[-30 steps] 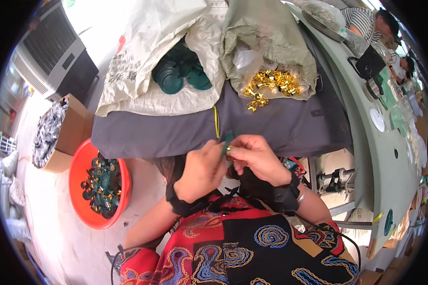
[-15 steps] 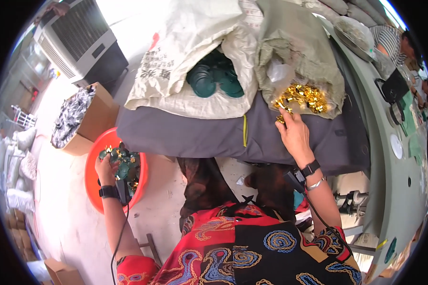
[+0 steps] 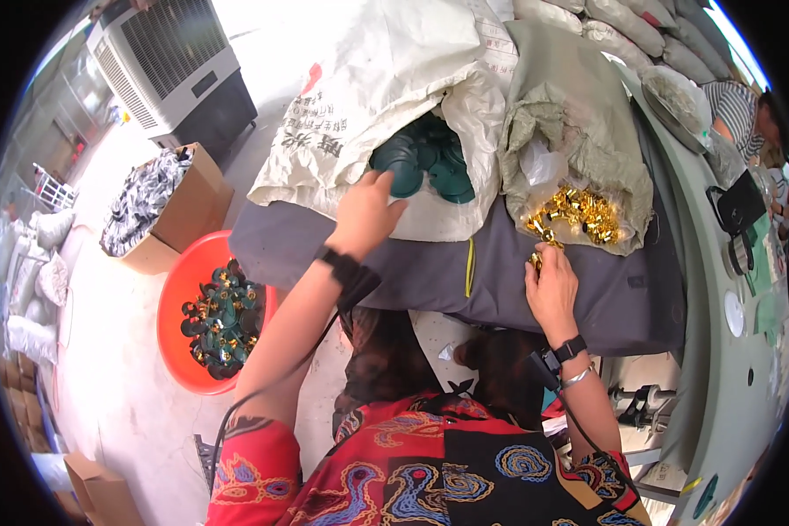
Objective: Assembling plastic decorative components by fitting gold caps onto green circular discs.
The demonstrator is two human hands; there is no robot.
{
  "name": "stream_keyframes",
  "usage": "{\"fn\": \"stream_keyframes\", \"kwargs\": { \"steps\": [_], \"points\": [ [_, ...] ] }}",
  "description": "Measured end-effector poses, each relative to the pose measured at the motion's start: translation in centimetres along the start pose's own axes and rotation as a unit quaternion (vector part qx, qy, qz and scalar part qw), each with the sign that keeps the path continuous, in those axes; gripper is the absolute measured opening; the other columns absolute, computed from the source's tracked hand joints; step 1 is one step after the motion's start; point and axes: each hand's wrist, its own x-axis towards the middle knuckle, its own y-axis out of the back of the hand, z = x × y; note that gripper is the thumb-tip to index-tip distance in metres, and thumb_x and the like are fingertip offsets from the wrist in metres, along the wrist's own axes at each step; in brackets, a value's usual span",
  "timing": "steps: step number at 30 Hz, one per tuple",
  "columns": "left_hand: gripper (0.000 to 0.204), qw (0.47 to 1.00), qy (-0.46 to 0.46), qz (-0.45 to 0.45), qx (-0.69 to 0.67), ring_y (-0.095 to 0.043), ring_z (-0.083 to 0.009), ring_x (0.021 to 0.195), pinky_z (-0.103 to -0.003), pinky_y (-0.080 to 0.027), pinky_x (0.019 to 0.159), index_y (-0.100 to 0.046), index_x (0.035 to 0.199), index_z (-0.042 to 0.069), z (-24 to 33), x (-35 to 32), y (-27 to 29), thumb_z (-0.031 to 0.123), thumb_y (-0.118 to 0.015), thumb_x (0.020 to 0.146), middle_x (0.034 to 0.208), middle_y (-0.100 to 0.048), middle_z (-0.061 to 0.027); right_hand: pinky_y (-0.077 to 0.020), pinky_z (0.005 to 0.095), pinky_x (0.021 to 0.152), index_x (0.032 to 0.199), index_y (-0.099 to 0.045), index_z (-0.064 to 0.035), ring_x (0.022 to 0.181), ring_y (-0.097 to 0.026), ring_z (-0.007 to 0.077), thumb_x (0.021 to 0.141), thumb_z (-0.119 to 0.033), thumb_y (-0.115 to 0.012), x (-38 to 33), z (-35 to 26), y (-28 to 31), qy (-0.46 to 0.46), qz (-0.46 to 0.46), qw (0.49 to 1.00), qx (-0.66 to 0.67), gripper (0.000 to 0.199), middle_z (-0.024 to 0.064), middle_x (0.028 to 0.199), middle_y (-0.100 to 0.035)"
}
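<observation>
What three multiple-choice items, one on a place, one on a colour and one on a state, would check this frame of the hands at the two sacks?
1. Where does the left hand reach?
A. into the orange basin
B. to the dark green discs at the mouth of the white sack
C. onto the cardboard box

2. What colour are the small parts spilling from the grey-green sack?
A. gold
B. blue
C. white

3. What state is the orange basin in?
A. upside down
B. covered by a lid
C. upright on the floor, holding green and gold pieces

Key: 1 B, the fingers lie on the discs at the sack's opening. 2 A, the heap is shiny gold, and the right hand touches its near edge. 3 C, its open top shows pieces inside.
</observation>
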Motion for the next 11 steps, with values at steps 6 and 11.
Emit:
{"fn": "stream_keyframes", "kwargs": {
  "steps": [6,11],
  "points": [
    [0.045,0.985,0.067,-0.088,0.132,-0.064,-0.0367,0.094,-0.045,-0.053,0.079,-0.059,0.114,0.001,0.6,4.5,-5.0,0.030,-0.066,0.080,0.110,-0.061,-0.0197,-0.0482,0.0437,0.075,0.098,-0.060,-0.0013,0.085,-0.060,0.0348,0.079,-0.010,-0.067,0.0,0.3,-0.1,0.005,0.009,1.000,0.023,0.022,0.0146,0.088,-0.059],
    [0.033,0.981,0.099,-0.114,0.121,-0.065,-0.0363,0.095,-0.047,-0.053,0.080,-0.066,0.109,0.010,-3.3,4.8,-6.3,0.022,-0.064,0.079,0.122,-0.057,-0.0182,-0.0500,0.0418,0.073,0.102,-0.063,-0.0018,0.084,-0.061,0.0326,0.077,-0.011,-0.068,-0.3,0.6,-0.1,0.017,0.006,0.999,0.035,0.027,0.0140,0.088,-0.058]
  ]
}}
